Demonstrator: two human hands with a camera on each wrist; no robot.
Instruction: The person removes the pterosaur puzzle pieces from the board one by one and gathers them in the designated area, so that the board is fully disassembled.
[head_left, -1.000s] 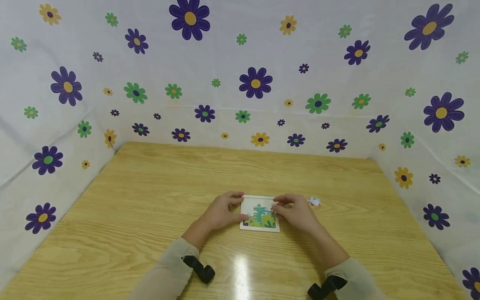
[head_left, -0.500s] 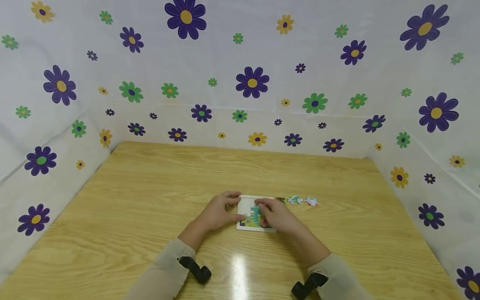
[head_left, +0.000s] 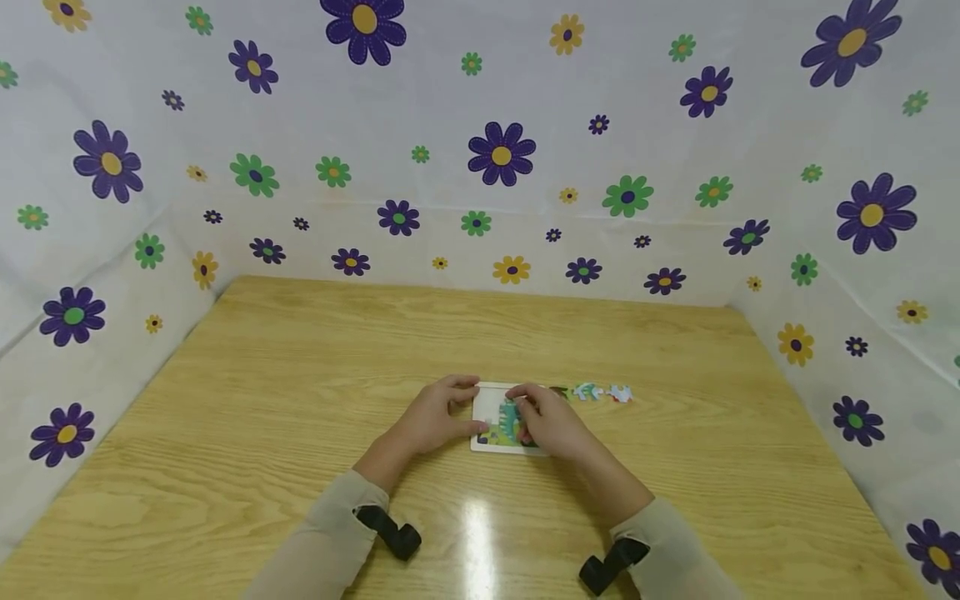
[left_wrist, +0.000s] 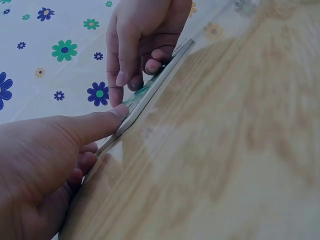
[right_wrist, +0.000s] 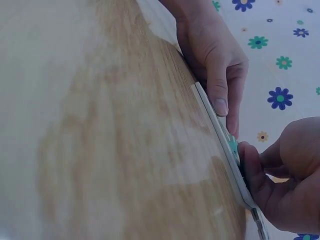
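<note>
A puzzle board [head_left: 487, 405] with a white frame lies flat on the table, a green dinosaur picture partly filled in and its upper left bare. My left hand [head_left: 437, 414] grips its left side, thumb on the near part of the edge and fingers at the far corner. Bent over the right half of the board, my right hand [head_left: 553, 422] has its fingertips at a teal puzzle piece [right_wrist: 233, 144]. In the right wrist view my right thumb is against that piece. The hand hides most of it and the board's right edge.
Loose puzzle pieces lie in a row right of the board: a dark green one [head_left: 560, 392], a teal and white one [head_left: 588, 391] and a white one with red [head_left: 620, 392]. A flowered cloth [head_left: 450, 183] surrounds the wooden table [head_left: 337, 333].
My right hand has moved left from the board's right edge to over the dinosaur, uncovering the loose pieces, and has stayed there for the last half second. My left hand keeps its hold.
</note>
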